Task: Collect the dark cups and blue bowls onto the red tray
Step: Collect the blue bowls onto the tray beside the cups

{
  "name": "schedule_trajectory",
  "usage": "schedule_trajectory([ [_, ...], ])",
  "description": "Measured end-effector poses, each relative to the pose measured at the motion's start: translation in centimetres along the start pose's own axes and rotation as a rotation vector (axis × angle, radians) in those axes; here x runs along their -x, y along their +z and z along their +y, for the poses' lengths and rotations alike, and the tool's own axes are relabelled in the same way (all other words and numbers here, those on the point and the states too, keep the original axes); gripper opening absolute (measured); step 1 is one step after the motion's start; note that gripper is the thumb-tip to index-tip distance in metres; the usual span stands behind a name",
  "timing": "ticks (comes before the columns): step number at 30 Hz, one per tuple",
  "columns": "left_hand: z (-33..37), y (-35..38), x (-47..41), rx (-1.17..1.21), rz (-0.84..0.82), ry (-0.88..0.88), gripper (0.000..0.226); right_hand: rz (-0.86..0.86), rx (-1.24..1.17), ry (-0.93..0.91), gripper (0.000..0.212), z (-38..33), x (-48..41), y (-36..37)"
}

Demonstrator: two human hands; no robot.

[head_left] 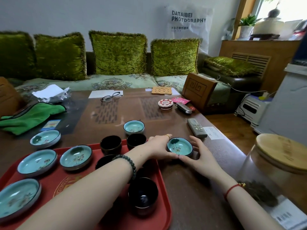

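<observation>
A red tray (106, 211) lies at the front left and carries three blue bowls (75, 156) and several dark cups (142, 195). Right of the tray, one blue bowl (179, 147) sits on the table with both hands cupped around it: my left hand (160, 146) on its left side, my right hand (198, 154) on its right, fingertips meeting at its near rim. Two more blue bowls stand off the tray on the table, one to the left (45, 138) and one farther back (133, 127). My left forearm hides part of the tray.
A remote control (196, 127) lies just behind my right hand near the table's right edge. A glass jar with a wooden lid (280, 151) stands at the front right. A green cloth (31, 117), glasses (111, 97) and a round tin (165, 104) lie farther back.
</observation>
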State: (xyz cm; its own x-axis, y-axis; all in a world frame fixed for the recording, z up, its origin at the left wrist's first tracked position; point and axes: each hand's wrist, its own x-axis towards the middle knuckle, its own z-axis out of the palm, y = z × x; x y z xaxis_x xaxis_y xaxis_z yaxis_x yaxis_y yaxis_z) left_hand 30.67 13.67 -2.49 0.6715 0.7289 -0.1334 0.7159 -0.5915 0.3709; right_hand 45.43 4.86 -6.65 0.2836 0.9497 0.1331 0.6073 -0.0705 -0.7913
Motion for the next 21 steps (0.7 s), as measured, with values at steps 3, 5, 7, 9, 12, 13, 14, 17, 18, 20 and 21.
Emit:
schedule_trajectory([
  [3, -0.1, -0.1, -0.1, 0.037, 0.001, 0.001, 0.069, 0.012, -0.018, -0.013, 0.085, 0.3, -0.2, 0.0],
  [5, 0.1, -0.2, 0.1, 0.038, 0.015, 0.017, 0.069, 0.025, -0.025, -0.015, 0.085, 0.2, -0.1, 0.0],
  [7, 0.4, -0.4, 0.5, 0.054, 0.047, 0.037, 0.068, 0.043, -0.044, -0.022, 0.084, 0.0, 0.1, 0.0],
  [9, 0.7, -0.7, 1.0, 0.087, 0.094, 0.062, 0.067, 0.067, -0.058, -0.034, 0.082, -0.6, 0.4, -0.2],
  [12, 0.8, -1.4, 1.9, 0.137, 0.169, 0.109, 0.077, 0.110, -0.046, -0.063, 0.084, -1.9, 0.7, -0.8],
  [13, 0.7, -1.6, 2.3, 0.163, 0.197, 0.115, 0.082, 0.116, -0.050, -0.078, 0.084, -2.4, 0.8, -1.1],
  [14, 0.6, -1.8, 2.8, 0.193, 0.227, 0.116, 0.086, 0.119, -0.056, -0.099, 0.084, -3.1, 1.0, -1.3],
  [17, 0.1, -2.8, 4.9, 0.293, 0.333, 0.131, 0.088, 0.129, -0.083, -0.173, 0.081, -5.3, 1.6, -1.6],
  [18, -0.1, -3.1, 5.8, 0.324, 0.364, 0.137, 0.087, 0.127, -0.094, -0.194, 0.080, -6.2, 1.9, -1.5],
  [20, -0.7, -4.0, 7.7, 0.345, 0.425, 0.142, 0.084, 0.112, -0.106, -0.231, 0.078, -8.2, 2.6, -1.2],
  [21, -1.1, -4.4, 8.7, 0.345, 0.454, 0.143, 0.082, 0.103, -0.108, -0.248, 0.078, -9.0, 3.0, -0.9],
])
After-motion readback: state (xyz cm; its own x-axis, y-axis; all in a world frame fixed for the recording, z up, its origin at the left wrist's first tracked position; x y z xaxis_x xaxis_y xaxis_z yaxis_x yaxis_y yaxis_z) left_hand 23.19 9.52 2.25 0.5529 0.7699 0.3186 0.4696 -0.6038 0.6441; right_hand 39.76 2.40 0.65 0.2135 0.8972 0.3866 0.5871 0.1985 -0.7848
